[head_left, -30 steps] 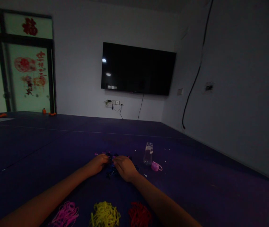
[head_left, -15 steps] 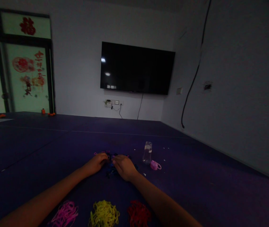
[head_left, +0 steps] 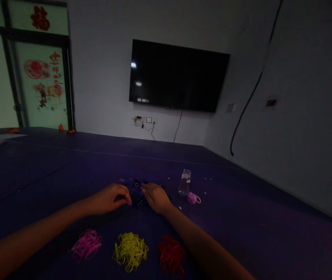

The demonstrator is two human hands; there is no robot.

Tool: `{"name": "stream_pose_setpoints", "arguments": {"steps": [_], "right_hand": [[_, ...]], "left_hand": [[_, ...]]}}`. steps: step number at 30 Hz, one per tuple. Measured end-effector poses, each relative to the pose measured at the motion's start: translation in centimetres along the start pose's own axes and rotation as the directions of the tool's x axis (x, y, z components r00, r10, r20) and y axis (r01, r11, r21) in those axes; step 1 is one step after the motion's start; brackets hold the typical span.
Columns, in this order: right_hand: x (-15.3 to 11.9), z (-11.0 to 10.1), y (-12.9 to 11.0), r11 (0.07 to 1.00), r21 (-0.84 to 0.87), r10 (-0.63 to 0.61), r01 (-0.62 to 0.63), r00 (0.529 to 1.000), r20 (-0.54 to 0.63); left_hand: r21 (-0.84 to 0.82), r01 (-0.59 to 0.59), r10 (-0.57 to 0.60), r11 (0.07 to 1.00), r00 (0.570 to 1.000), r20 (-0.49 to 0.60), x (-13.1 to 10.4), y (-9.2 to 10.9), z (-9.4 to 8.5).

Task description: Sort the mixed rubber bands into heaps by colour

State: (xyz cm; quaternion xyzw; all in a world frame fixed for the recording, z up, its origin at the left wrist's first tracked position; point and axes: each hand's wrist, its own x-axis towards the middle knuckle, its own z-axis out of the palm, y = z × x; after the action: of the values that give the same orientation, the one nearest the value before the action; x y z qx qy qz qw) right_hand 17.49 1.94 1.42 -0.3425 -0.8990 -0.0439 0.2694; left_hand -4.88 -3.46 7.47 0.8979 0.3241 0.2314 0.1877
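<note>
A dark heap of mixed rubber bands (head_left: 138, 192) lies on the purple mat, with a few pink ones showing at its far edge. My left hand (head_left: 110, 199) hovers at the heap's left side with fingers curled; it is too dark to tell whether it holds a band. My right hand (head_left: 155, 196) rests on the heap's right side, fingers bent down into the bands. Closer to me lie three sorted piles: pink bands (head_left: 86, 245), yellow bands (head_left: 130, 251) and red bands (head_left: 171, 256).
A clear plastic bottle (head_left: 185, 182) stands right of the heap, with its pink cap (head_left: 193, 198) lying beside it. The purple mat (head_left: 256, 221) runs to white walls. A black television (head_left: 177, 76) hangs on the far wall. Glass doors (head_left: 22, 77) are at the left.
My left hand has drawn back a little toward me and to the left, away from the heap. The camera has tilted down, so the three sorted piles show more fully.
</note>
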Motion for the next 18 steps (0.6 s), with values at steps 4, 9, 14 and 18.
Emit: {"name": "stream_pose_setpoints", "arguments": {"steps": [4, 9, 14, 18], "right_hand": [[0.0, -0.1, 0.0, 1.000, 0.020, -0.005, 0.005, 1.000, 0.014], [0.0, -0.1, 0.2, 1.000, 0.024, -0.010, 0.010, 1.000, 0.001], [-0.1, 0.0, 0.3, 1.000, 0.012, -0.013, 0.013, 1.000, -0.017], [-0.1, 0.0, 0.2, 1.000, 0.013, -0.016, 0.016, 1.000, -0.019]], "left_hand": [[0.008, 0.084, -0.085, 0.996, 0.990, 0.113, -5.1, 2.0, -0.3], [0.001, 0.174, -0.173, 0.985, 0.978, 0.112, -9.2, 1.9, -0.7], [0.016, 0.186, -0.186, 0.982, 0.979, 0.082, -9.6, 1.3, -1.9], [0.017, 0.226, -0.227, 0.974, 0.972, 0.054, -8.0, 1.6, -3.0]]}}
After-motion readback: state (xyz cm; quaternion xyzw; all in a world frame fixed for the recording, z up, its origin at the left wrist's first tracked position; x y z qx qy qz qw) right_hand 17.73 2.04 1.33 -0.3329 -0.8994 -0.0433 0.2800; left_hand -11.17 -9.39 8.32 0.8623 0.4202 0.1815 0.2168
